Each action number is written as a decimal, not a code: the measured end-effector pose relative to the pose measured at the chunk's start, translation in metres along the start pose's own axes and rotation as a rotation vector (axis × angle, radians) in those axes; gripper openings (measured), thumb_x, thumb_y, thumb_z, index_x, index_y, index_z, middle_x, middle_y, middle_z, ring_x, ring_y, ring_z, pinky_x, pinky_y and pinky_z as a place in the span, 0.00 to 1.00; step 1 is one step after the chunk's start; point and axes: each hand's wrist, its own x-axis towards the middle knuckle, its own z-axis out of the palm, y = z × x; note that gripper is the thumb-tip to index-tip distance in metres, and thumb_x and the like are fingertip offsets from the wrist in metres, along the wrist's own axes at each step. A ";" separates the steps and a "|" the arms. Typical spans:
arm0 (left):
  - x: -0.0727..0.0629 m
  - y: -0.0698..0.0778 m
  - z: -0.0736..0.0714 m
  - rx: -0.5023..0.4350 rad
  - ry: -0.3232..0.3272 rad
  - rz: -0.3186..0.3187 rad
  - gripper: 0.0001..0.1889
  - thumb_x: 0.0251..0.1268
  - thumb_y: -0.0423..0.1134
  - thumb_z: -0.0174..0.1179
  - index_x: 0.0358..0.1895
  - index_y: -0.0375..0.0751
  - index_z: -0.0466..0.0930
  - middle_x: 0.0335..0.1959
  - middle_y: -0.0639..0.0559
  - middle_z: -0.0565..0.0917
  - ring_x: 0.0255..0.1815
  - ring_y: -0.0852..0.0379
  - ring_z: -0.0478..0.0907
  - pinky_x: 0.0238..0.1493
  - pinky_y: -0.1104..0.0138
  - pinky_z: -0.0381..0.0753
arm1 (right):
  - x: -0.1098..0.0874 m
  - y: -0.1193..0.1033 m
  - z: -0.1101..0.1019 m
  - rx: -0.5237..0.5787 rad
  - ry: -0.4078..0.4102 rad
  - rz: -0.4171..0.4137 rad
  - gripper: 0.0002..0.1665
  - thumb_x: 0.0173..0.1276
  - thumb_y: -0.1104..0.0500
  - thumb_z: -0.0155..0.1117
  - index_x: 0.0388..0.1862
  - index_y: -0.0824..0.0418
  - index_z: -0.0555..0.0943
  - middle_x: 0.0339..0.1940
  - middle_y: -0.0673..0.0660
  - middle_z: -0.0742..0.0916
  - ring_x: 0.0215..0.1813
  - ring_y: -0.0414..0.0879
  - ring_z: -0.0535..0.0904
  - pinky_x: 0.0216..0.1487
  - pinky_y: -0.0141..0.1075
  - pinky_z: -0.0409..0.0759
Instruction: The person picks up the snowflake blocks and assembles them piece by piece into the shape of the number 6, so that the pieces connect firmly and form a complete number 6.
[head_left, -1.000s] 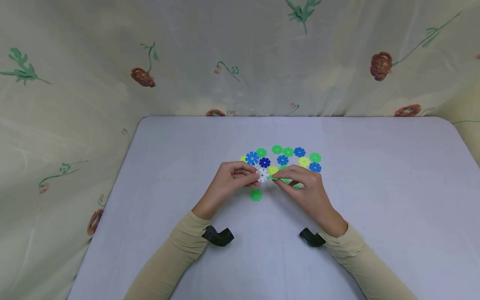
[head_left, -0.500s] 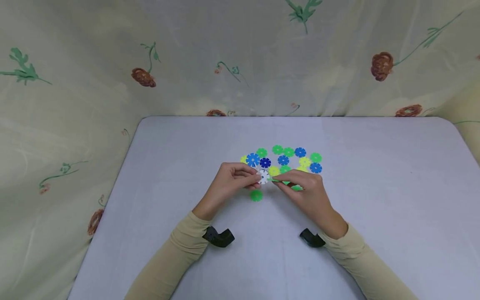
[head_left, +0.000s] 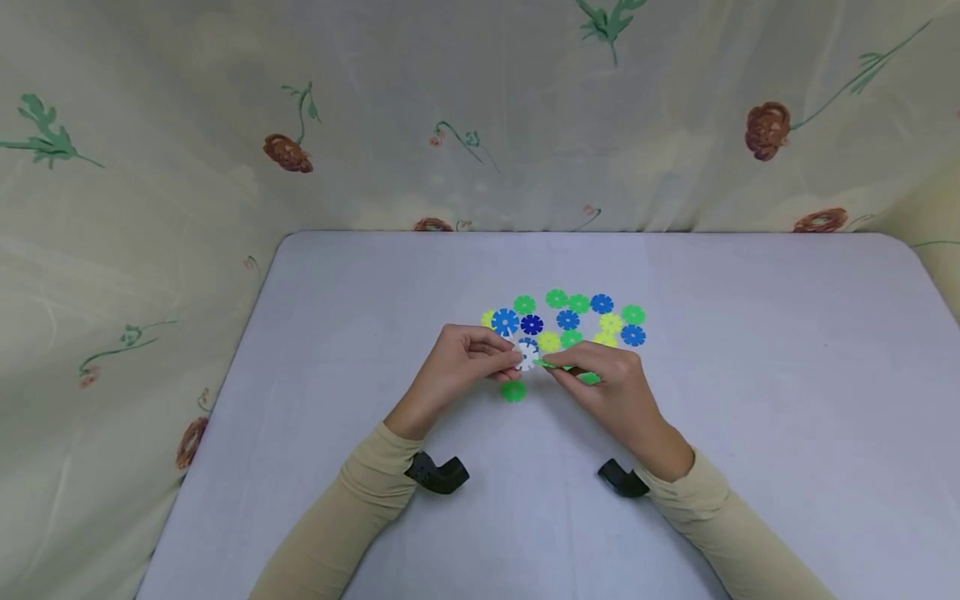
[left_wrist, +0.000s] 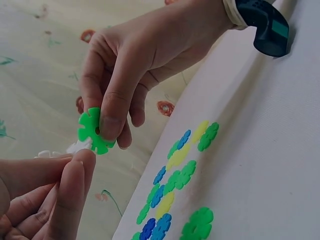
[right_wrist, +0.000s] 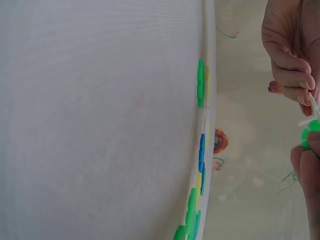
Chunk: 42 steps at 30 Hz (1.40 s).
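Between thumb and fingers my left hand (head_left: 480, 354) pinches a white notched snowflake disc (head_left: 527, 357). My right hand (head_left: 603, 371) pinches a green snowflake disc (left_wrist: 90, 127) by its edge. In the left wrist view the green disc's lower rim meets the white piece (left_wrist: 80, 146); whether their slots interlock I cannot tell. The right wrist view catches the green disc (right_wrist: 311, 131) below the left fingers. A larger-looking blue disc (head_left: 505, 322) shows just beyond the left fingertips; whether it joins the white piece is unclear.
Several green, blue and yellow discs (head_left: 567, 320) lie flat on the white table (head_left: 750, 375) beyond the hands. One green disc (head_left: 513, 392) lies nearer, below the left fingers. Black wrist cameras (head_left: 437, 475) sit at both cuffs. Flower-patterned cloth (head_left: 525, 108) hangs behind.
Both hands stay almost in place. The white disc tips slightly and sits a little lower, the green disc stays against its side, and the right fingers have drawn closer together.
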 end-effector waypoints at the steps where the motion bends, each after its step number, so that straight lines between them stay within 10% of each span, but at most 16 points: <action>1: 0.000 0.000 0.000 -0.004 -0.003 0.000 0.07 0.68 0.30 0.68 0.42 0.27 0.86 0.35 0.33 0.91 0.33 0.50 0.92 0.43 0.60 0.92 | 0.000 0.000 0.000 -0.002 -0.002 -0.004 0.19 0.48 0.78 0.80 0.37 0.62 0.91 0.32 0.54 0.93 0.31 0.44 0.89 0.34 0.28 0.88; 15: 0.000 0.001 0.003 0.018 -0.025 0.005 0.07 0.69 0.30 0.67 0.41 0.25 0.85 0.34 0.33 0.90 0.29 0.61 0.90 0.42 0.63 0.92 | -0.001 -0.001 -0.001 -0.032 -0.017 -0.016 0.16 0.50 0.77 0.80 0.38 0.63 0.91 0.31 0.55 0.93 0.30 0.44 0.89 0.35 0.28 0.88; 27: -0.001 0.003 -0.001 0.045 0.021 0.026 0.08 0.68 0.33 0.69 0.42 0.30 0.86 0.34 0.38 0.90 0.39 0.34 0.89 0.43 0.61 0.92 | 0.004 0.000 -0.003 0.010 -0.050 0.015 0.15 0.55 0.73 0.79 0.40 0.62 0.89 0.37 0.55 0.92 0.36 0.45 0.90 0.34 0.25 0.87; 33: -0.001 0.003 0.000 0.023 0.031 0.021 0.09 0.69 0.33 0.68 0.45 0.31 0.85 0.39 0.34 0.90 0.35 0.55 0.91 0.45 0.61 0.92 | 0.003 -0.001 -0.005 -0.011 -0.041 0.035 0.12 0.56 0.73 0.78 0.37 0.61 0.89 0.35 0.54 0.92 0.36 0.45 0.90 0.35 0.24 0.87; 42: 0.000 0.000 0.005 -0.062 0.000 -0.009 0.08 0.69 0.31 0.68 0.45 0.29 0.81 0.38 0.38 0.91 0.35 0.57 0.91 0.47 0.60 0.92 | 0.002 -0.002 -0.005 -0.021 0.022 0.001 0.18 0.48 0.78 0.80 0.37 0.64 0.90 0.33 0.55 0.92 0.33 0.45 0.90 0.33 0.27 0.88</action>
